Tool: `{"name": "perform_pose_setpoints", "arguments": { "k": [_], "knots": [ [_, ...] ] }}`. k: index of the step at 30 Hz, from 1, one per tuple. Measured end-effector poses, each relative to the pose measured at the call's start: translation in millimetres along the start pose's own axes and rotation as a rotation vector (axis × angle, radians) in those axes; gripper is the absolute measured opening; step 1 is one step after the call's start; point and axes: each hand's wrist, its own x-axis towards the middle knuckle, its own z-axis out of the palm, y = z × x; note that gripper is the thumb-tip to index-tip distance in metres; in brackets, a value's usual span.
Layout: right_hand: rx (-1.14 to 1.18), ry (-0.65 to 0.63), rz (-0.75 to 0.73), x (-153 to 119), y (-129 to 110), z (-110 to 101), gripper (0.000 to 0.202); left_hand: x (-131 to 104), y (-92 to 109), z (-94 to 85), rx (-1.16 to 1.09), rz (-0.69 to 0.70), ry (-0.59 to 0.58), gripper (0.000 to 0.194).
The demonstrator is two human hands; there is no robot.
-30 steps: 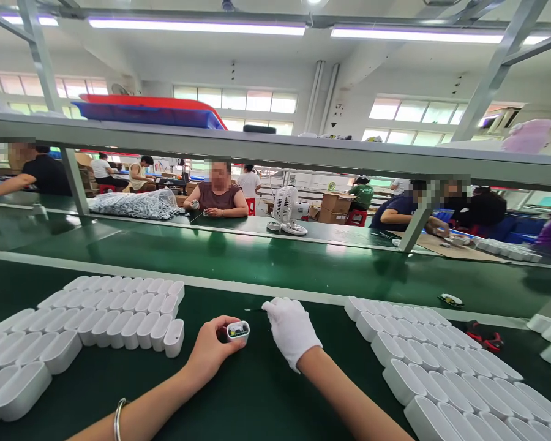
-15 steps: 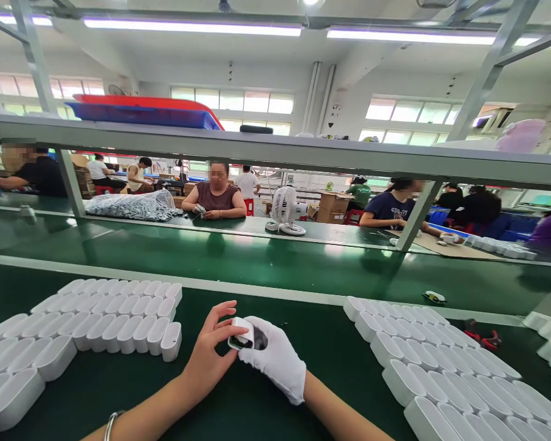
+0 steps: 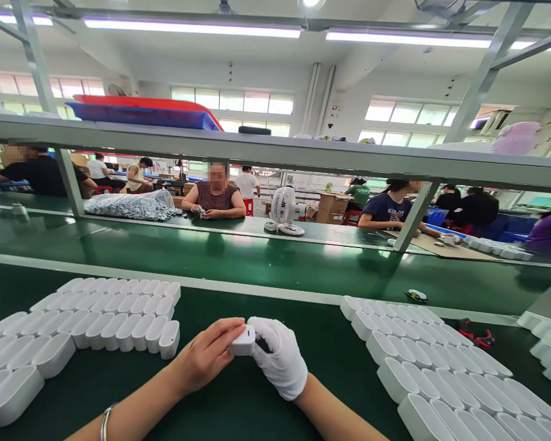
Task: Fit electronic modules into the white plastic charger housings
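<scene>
Between my hands is a small white plastic housing [image 3: 242,342] with rounded corners and a small dark slot in the side turned toward me. My bare left hand [image 3: 204,355] pinches it from the left, fingers on top and thumb below. On its right side, my right hand [image 3: 280,355], in a white glove, has thumb and fingertips closed against the housing. Whatever is inside the housing is hidden from this side. Both hands are above the dark green work surface [image 3: 239,407].
Rows of white oval housings stand on the left [image 3: 119,324] and right [image 3: 459,367]. Red-handled pliers [image 3: 475,335] lie behind the right rows. A small circuit part [image 3: 416,296] is on the green belt [image 3: 257,260]. An overhead shelf [image 3: 275,144] spans the view; co-workers sit beyond.
The housing has been turned: its open end with parts inside faced me, now a closed side with a slot does. My left fingers have folded in. The circuit part has shifted left.
</scene>
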Motion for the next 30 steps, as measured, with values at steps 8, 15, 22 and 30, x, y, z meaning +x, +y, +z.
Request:
{"name": "perform_pose_setpoints", "arguments": {
  "k": [8, 15, 22, 30],
  "knots": [
    [-0.087, 0.01, -0.02, 0.8, -11.3, -4.6, 0.019, 8.4, 13.6, -11.7, 0.183, 0.214, 0.03, 0.059],
    [-0.02, 0.156, -0.148, -5.2, -6.0, 6.3, 0.045, 2.5, 2.5, 0.7, 0.153, 0.051, 0.064, 0.062],
    [0.297, 0.155, 0.478, 11.2, 10.4, 14.0, 0.037, 2.7, -4.7, 9.7, 0.077, -0.391, -0.011, 0.052],
    [0.479, 0.375, 1.157, 17.7, 66.3, -13.3, 0.031, 1.8, -5.5, 10.1, 0.122, -0.546, 0.054, 0.037]
  ]
}}
